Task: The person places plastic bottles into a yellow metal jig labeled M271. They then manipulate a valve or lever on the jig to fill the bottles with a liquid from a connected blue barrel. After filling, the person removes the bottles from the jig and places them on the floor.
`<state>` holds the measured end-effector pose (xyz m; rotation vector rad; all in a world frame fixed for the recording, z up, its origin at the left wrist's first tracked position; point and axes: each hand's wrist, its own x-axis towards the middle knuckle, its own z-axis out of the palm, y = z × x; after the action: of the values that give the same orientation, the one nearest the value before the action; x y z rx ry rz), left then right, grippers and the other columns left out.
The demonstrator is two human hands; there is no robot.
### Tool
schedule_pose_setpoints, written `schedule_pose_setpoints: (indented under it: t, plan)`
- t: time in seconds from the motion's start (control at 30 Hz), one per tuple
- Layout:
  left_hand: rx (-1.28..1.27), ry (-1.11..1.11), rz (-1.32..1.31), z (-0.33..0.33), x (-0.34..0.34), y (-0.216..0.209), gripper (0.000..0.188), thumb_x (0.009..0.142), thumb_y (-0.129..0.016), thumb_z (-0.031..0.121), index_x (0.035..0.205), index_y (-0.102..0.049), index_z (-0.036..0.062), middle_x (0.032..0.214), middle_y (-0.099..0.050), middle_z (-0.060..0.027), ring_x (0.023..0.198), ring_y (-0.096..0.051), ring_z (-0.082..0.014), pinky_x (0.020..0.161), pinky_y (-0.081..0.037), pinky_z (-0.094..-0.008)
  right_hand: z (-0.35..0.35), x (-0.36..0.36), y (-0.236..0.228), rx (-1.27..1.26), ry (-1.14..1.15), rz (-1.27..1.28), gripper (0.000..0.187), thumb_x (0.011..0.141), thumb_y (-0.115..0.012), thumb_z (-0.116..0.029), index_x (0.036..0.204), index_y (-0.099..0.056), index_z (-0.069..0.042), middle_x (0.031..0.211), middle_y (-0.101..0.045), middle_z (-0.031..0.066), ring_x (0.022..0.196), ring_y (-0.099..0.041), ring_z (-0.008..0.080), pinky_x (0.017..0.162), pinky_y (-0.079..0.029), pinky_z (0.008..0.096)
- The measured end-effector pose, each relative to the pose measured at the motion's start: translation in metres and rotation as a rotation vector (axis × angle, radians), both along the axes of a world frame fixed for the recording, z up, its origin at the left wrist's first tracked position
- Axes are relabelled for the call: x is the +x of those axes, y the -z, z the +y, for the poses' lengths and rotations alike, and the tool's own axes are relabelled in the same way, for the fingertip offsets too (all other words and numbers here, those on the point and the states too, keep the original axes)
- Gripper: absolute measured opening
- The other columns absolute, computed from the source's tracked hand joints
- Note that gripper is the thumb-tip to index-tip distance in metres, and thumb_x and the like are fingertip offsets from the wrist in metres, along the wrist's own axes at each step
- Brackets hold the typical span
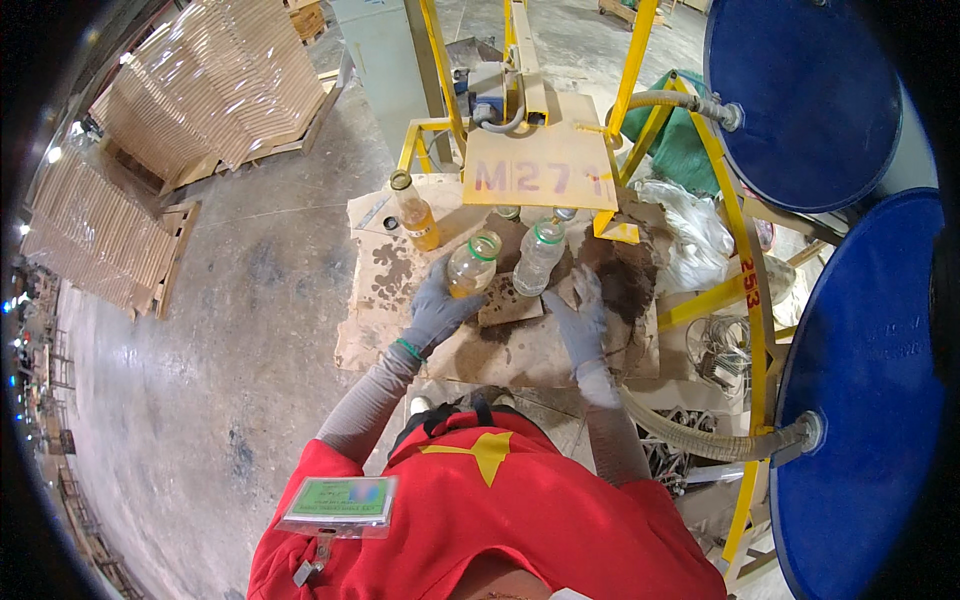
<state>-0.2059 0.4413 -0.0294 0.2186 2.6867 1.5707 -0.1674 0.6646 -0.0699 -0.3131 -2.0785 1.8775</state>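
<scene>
My left hand (443, 307), in a grey glove, is wrapped round the lower part of a clear glass jar (474, 262) with a green rim and some yellow liquid at its bottom. My right hand (580, 318), gloved too, has its fingers spread and holds nothing. Just left of its fingers stands a clear glass bottle (540, 262) with a green ring at the neck. Farther back on the left is a narrow-necked bottle (420, 225) of amber liquid. Under these lies a stained cardboard sheet (375, 335); a smaller cardboard piece (511, 309) sits between my hands.
Beyond the bottles, a marked board (540, 150) hangs on a yellow metal frame (632, 75). Blue drums (860, 400) with hoses (690, 440) stand on the right, near white plastic sheeting (685, 235). Stacked corrugated sheets (215, 90) lie on pallets at the far left.
</scene>
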Motion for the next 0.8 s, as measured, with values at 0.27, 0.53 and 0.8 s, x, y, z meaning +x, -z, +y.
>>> schedule_pose_setpoints:
  t: [0.27,0.53,0.8]
  plan:
    - [-0.045,0.018,-0.064,0.03,-0.01,-0.018,0.081,0.062,-0.078,0.029,0.128,-0.039,0.0028,0.12,-0.053,-0.014,0.11,-0.051,-0.0247,0.094,-0.04,-0.0343,0.014,0.05,-0.004,0.052,0.133,0.086,0.059,0.077,-0.066,0.0,0.129,-0.039,-0.001,0.125,-0.048,0.0111,0.117,-0.045,0.0195,0.1,-0.035,0.0303]
    - [0.162,0.033,0.052,0.047,-0.027,0.0,0.08,0.062,-0.08,0.026,0.127,-0.04,0.0022,0.12,-0.053,-0.013,0.111,-0.051,-0.0225,0.095,-0.04,-0.0334,0.032,0.065,-0.088,-0.067,0.213,0.227,0.055,0.08,-0.062,0.0,0.129,-0.038,-0.001,0.13,-0.046,0.0123,0.119,-0.045,0.022,0.101,-0.035,0.0318]
    - [0.17,-0.011,-0.006,0.049,-0.032,0.009,0.079,0.061,-0.079,0.026,0.126,-0.04,0.0038,0.121,-0.05,-0.014,0.112,-0.049,-0.0248,0.095,-0.04,-0.0336,0.033,-0.005,-0.282,0.856,0.396,0.731,0.038,0.081,-0.063,-0.014,0.117,-0.055,-0.004,0.119,-0.053,0.0178,0.114,-0.049,0.0302,0.097,-0.038,0.0343]
